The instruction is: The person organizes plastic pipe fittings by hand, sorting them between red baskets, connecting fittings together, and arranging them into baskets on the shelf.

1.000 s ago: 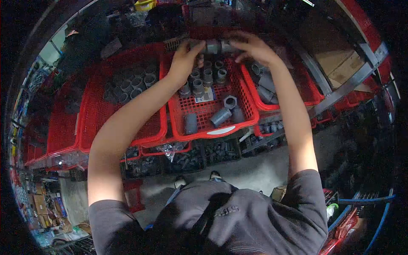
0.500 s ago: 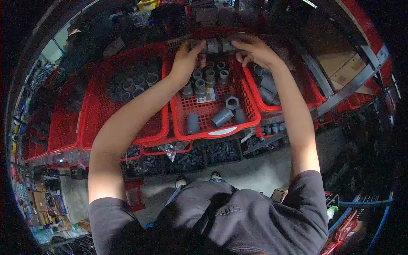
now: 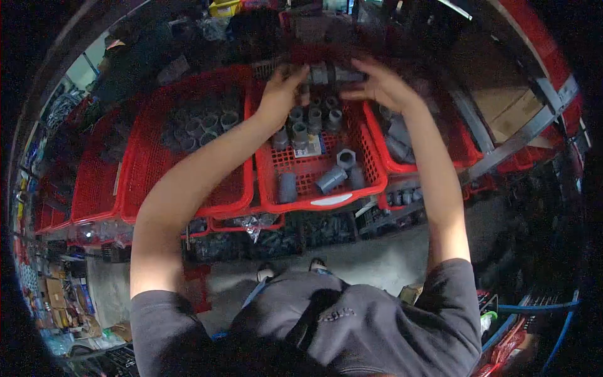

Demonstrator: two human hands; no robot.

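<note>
My left hand (image 3: 282,91) is at the far left corner of the middle red basket (image 3: 286,204), fingers apart, beside a grey pipe fitting (image 3: 319,73) at the back. Across from it, my right hand (image 3: 386,88) is spread and slightly blurred, its fingertips near the right end of the back row. Between and below the hands, several grey pipe fittings (image 3: 315,117) stand upright. Nearer the front lie a tilted fitting (image 3: 331,180), a hexagonal-ended one (image 3: 345,158) and a short grey one (image 3: 287,188). The back row is dim, so contact is hard to judge.
A left red basket (image 3: 188,210) holds several grey fittings (image 3: 210,122). To the right, another red basket (image 3: 402,168) holds larger grey pieces (image 3: 399,138). A metal rail (image 3: 502,156) slants beyond it. Black bins (image 3: 326,227) of small parts sit below. A cardboard box (image 3: 512,113) stands right.
Both hands have loosened around the grey fittings at the back. The right hand's fingers have spread wider. The view has shifted slightly, so the baskets sit a little lower.
</note>
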